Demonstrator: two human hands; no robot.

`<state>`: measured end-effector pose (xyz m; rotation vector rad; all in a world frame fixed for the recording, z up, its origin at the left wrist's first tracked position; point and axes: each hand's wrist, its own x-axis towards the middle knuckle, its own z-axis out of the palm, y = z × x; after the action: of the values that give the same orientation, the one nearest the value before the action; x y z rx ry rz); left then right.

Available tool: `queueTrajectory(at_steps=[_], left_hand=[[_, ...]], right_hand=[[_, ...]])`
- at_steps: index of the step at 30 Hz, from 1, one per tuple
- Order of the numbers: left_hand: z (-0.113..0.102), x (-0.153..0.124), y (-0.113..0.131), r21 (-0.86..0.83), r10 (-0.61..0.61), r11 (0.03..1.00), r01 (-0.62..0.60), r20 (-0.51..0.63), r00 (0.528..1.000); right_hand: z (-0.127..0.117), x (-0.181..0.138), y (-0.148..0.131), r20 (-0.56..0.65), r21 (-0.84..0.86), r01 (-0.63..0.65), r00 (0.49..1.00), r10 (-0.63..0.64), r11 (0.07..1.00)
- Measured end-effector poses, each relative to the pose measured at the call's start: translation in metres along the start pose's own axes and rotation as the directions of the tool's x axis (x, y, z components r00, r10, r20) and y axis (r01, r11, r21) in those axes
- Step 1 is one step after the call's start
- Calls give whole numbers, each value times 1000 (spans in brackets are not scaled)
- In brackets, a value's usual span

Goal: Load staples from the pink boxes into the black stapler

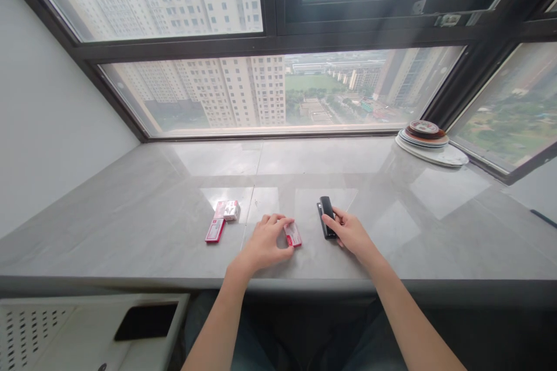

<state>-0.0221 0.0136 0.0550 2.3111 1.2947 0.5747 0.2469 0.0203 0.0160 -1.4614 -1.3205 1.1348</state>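
Note:
On the grey stone sill, my left hand [266,243] has its thumb and forefinger at the near and far ends of a small red-and-white box [293,235], which lies flat. My right hand [351,234] grips a black stapler [326,211] from its right side, with the thumb on top and the other fingers curled along the side, partly hidden. The stapler points away from me. To the left of my left hand lie a red-and-white box [214,231] and, just behind it, a pink-and-white box [220,208] beside a small whitish box [231,210].
A stack of round plates or trivets [429,148] stands at the back right by the window. The window frame [270,44] borders the sill [143,214] behind. Below its front edge at the left is a white perforated surface with a dark phone-like rectangle [145,322].

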Motion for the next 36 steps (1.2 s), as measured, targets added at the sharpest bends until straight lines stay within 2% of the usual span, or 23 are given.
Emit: queueTrajectory(at_steps=[3,6,10,12,13,14,15,16,17,18,19,20,21,24,27,29,30,32,34,36], left_hand=[[2,3,-6,-38,-2,999,1,-7,1000],[12,7,-2,-62,-14,998,12,-28,999],[20,5,4,-120,-25,993,18,-58,998],[19,-1,2,-114,-52,993,36,-141,989],[16,-5,-2,-88,-99,993,81,-221,970],[13,-10,-9,-48,-175,984,169,-327,929],[8,-16,-18,-8,-270,954,299,-447,853],[3,-23,-29,18,-362,893,450,-563,743],[-3,-30,-41,24,-438,801,598,-658,613],[-8,-38,-54,17,-490,703,711,-713,502],[-13,-45,-66,15,-523,630,776,-732,438],[-17,-51,-76,29,-541,594,804,-726,425],[-20,-57,-83,56,-552,589,806,-701,452],[-21,-65,-84,142,-550,682,718,-547,631],[-16,-64,-62,146,-486,821,552,-329,810],[-15,-59,-45,94,-392,906,412,-178,903],[-15,-55,-38,57,-345,934,353,-116,931],[-17,-44,-28,-18,-277,961,276,-39,960],[-17,-29,-21,-70,-230,971,227,-42,972],[-14,-12,-15,-86,-172,983,164,-96,980]], right_hand=[[21,-14,-5,50,67,-15,999,12,998],[39,-18,-10,78,48,9,997,-12,999],[47,-17,-11,42,-10,34,999,-33,999],[47,-17,-9,7,-31,32,999,-32,999],[47,-17,-7,-9,-40,30,1000,-30,999],[47,-16,-6,-23,-46,26,999,-27,999],[47,-16,-5,-32,-50,22,999,-23,998],[47,-16,-4,-37,-53,18,999,-20,998],[48,-16,-3,-39,-53,15,999,-17,998],[48,-16,-3,-38,-50,9,999,-11,999],[48,-15,-2,-34,-41,0,999,-1,999],[48,-15,-2,-26,-29,-14,1000,13,999],[47,-15,-2,-17,-16,-29,999,28,999],[46,-16,-4,3,4,-47,999,47,999],[45,-17,-5,5,-5,-34,999,34,999],[46,-17,-6,-1,-10,-26,1000,26,1000],[46,-17,-6,-6,-11,-20,1000,20,1000],[46,-17,-6,-14,-10,-11,1000,11,1000],[46,-17,-5,-12,-8,-8,1000,8,1000],[45,-16,-5,-1,-3,0,1000,0,1000]])
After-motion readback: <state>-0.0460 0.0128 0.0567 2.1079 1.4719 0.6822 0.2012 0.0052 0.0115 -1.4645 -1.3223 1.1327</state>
